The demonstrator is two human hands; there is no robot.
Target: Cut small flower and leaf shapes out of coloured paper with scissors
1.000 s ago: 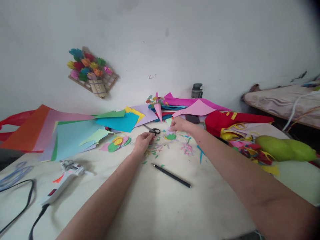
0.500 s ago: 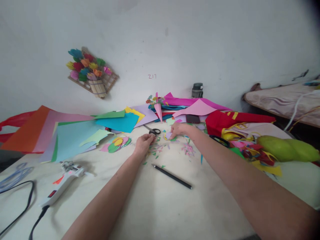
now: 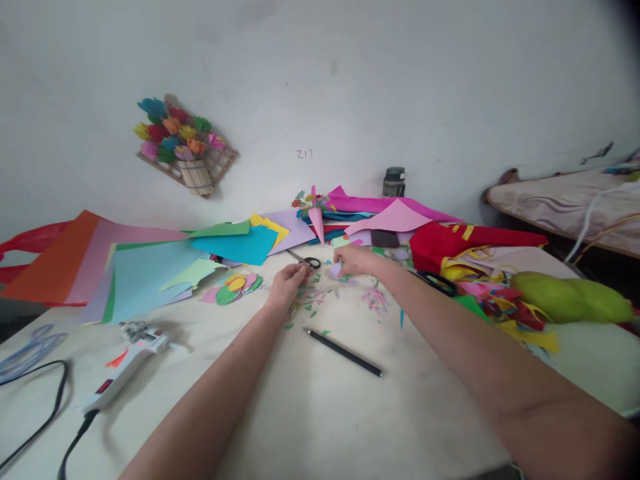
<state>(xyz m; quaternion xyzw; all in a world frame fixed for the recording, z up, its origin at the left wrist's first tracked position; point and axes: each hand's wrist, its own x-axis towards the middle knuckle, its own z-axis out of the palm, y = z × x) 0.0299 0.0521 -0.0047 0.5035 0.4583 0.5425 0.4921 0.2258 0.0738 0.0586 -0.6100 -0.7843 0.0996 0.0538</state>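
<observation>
My left hand (image 3: 287,283) rests on the cream table (image 3: 320,400) with its fingers curled, fingertips close to the black-handled scissors (image 3: 306,261). My right hand (image 3: 354,260) reaches over a scatter of small paper scraps (image 3: 340,293) and pinches a small lilac paper piece (image 3: 334,271) at its fingertips. A black pencil (image 3: 343,351) lies on the table nearer to me, between my forearms.
Coloured paper sheets (image 3: 150,267) spread at the left and along the wall. A white glue gun (image 3: 125,360) with a black cable lies at the left. Red cloth and paper strips (image 3: 475,267), a green gourd (image 3: 570,297) and a dark jar (image 3: 394,181) sit to the right.
My right hand has drawn slightly left and toward me over the scraps, taking up a small lilac piece. My left hand has stayed near the scissors.
</observation>
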